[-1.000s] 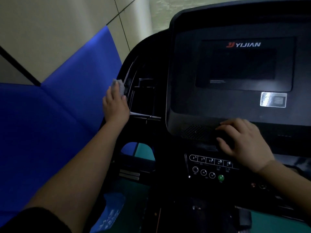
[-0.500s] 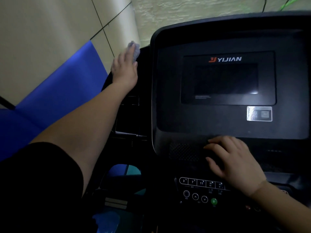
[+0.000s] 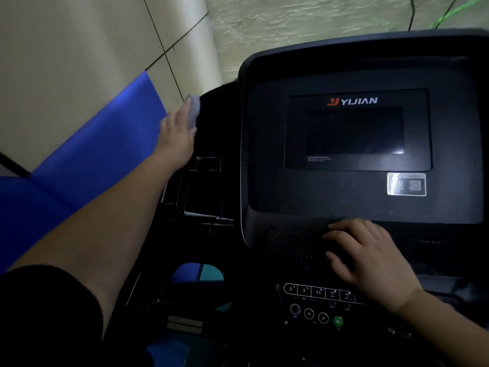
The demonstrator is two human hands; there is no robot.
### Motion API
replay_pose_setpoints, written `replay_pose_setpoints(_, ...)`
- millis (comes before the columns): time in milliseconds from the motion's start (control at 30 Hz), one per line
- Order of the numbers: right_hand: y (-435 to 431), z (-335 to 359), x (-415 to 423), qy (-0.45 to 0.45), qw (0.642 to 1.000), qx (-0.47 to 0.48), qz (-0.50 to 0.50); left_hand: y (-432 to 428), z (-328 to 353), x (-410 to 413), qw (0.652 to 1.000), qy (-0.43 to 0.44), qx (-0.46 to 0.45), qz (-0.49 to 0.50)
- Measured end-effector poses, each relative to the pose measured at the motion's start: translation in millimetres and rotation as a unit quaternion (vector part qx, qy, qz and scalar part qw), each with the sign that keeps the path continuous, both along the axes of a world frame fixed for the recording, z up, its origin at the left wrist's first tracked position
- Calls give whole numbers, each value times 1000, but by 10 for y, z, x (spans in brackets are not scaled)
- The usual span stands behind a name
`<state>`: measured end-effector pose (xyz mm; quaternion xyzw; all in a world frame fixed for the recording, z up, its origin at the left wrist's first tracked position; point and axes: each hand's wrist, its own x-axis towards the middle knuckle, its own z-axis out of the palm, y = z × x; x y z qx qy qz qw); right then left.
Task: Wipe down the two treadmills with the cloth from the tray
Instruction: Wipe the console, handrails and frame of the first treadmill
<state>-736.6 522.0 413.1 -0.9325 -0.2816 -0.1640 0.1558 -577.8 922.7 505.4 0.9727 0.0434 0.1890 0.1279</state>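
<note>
The black treadmill console, its dark screen marked YIJIAN, fills the right side. The left hand presses a small grey cloth against the console's upper left shoulder, its grip closed on the cloth. The right hand lies flat below the screen, its grip wide, holding nothing.

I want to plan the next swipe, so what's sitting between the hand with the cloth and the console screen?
In the head view, only the console's dark left frame lies between the left hand with the cloth and the screen.
</note>
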Motion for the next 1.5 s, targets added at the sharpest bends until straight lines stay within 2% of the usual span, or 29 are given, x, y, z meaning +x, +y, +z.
replay_pose_setpoints(167, 2, -1, 3, -2, 1000, -3, -2, 136, -264, -351, 999, -14, 7, 37)
replay_pose_setpoints(267, 1, 1, -6, -1, 1000, -4, -3, 16, -301, -426, 996, -85, -7, 38)
replay_pose_setpoints(367, -1, 2, -3, -1, 1000, -2, -2, -226, -234, -399, 981, -182, -66, 7)
replay_pose_setpoints(433, -3, 1, 1, -3, 1000, -1, -2, -408, -209, -292, 976, -197, -89, 2)
replay_pose_setpoints(600, -1, -2, 1, 1, 1000, 1, -2, -631, -407, -71, 992, -95, -37, -71)
replay_pose_setpoints(833, 12, 9, -6, -4, 1000, 0, -5, -657, -157, 190, 990, -92, -48, -100)
replay_pose_setpoints(933, 17, 9, -4, -8, 1000, 1, -4, -656, -108, 208, 991, -59, -63, -104)
replay_pose_setpoints(1100, 22, 14, -17, -7, 1000, -1, -6, -440, -284, -16, 986, -10, 4, -166)
replay_pose_setpoints(1200, 26, 23, -15, -7, 1000, -2, -9, -422, -466, -322, 981, 25, 14, -191)
replay_pose_setpoints(1400, 42, 33, -19, -7, 1000, -4, -11, -368, -744, -965, 968, 92, -18, -231)
replay_pose_setpoints(1500, 40, 38, -25, -3, 1000, -7, -13, -415, -612, -1186, 950, 159, -159, -216)
